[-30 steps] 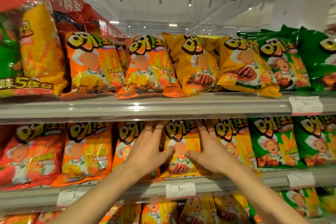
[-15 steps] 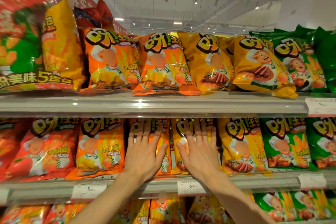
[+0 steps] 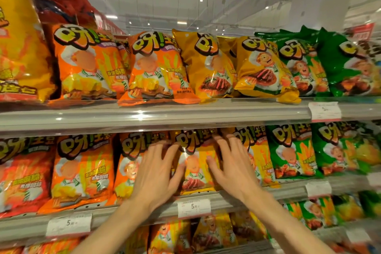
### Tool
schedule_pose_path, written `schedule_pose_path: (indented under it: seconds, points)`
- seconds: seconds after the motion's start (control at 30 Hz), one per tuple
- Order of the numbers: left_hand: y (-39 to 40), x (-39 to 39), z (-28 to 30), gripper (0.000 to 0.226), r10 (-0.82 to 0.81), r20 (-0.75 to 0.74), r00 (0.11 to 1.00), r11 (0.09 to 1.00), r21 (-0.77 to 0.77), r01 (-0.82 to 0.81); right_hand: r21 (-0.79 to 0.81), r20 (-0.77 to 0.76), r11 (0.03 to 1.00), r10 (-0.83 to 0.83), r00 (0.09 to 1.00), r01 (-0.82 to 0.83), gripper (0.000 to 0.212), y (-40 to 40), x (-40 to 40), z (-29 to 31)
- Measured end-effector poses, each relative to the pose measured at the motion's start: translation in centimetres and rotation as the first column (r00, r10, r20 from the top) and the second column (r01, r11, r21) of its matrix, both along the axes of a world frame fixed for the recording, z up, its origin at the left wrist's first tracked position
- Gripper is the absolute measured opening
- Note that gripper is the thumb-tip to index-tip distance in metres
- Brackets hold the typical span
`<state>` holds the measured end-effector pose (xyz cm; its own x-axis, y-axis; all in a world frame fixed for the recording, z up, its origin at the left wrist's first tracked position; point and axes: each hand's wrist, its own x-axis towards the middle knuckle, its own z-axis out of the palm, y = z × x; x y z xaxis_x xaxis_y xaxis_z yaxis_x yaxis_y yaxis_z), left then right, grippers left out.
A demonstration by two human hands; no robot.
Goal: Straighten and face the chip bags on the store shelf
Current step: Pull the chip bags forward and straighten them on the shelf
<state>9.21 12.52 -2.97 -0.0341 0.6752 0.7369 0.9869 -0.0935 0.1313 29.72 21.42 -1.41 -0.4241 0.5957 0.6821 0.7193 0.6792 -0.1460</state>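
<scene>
A yellow chip bag [image 3: 194, 163] stands upright on the middle shelf [image 3: 226, 202], between orange bags on its left and yellow ones on its right. My left hand [image 3: 156, 175] lies flat with fingers spread against its left edge and the neighbouring orange bag [image 3: 128, 163]. My right hand [image 3: 233, 167] is flat too, fingers apart, at the bag's right edge. Neither hand is closed around a bag. On the top shelf [image 3: 144, 117], orange, yellow and green bags lean at different angles; one yellow bag [image 3: 266, 70] overhangs the edge.
Green bags [image 3: 290, 150] fill the right of the middle shelf, red and orange ones [image 3: 80, 169] the left. White price tags [image 3: 193, 208] clip to the shelf rails. A lower shelf holds more bags [image 3: 171, 237]. A large multipack [image 3: 18, 47] hangs at upper left.
Both hands have spread apart from in front of the yellow bag, so its face shows between them. The camera view has shifted slightly.
</scene>
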Motion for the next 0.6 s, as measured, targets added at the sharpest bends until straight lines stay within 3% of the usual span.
schedule_pose_path:
  seconds: [0.13,0.23,0.33,0.4,0.47,0.6]
  points:
    - [1.9,5.5,0.9,0.054,-0.168,0.119,0.979,0.976,-0.117,0.182,-0.044,-0.102,0.995,-0.089,0.991,0.085,0.047,2.5,6.5,1.5]
    - [4.1,9.4,1.5,0.068,-0.189,0.285,0.94,0.943,-0.215,0.255,-0.246,0.004,0.956,-0.161,0.987,0.157,0.069,4.7,10.7,2.8]
    - [6.5,12.3,2.2,0.083,-0.129,0.414,0.901,0.921,-0.287,0.264,-0.449,0.157,0.886,-0.046,0.986,0.113,0.094,6.6,13.2,3.6]
    - [7.7,13.6,2.5,0.09,-0.06,0.402,0.914,0.91,-0.355,0.216,-0.563,0.205,0.823,0.05,0.977,0.076,0.106,7.5,13.7,3.8]
    - [8.9,14.5,2.8,0.098,0.014,0.368,0.93,0.889,-0.431,0.157,-0.623,0.197,0.782,0.134,0.971,0.019,0.111,8.5,13.9,3.6]
    - [10.5,15.0,3.6,0.114,0.038,0.452,0.891,0.875,-0.446,0.189,-0.651,0.06,0.746,0.234,0.971,-0.139,0.106,10.6,14.2,3.4]
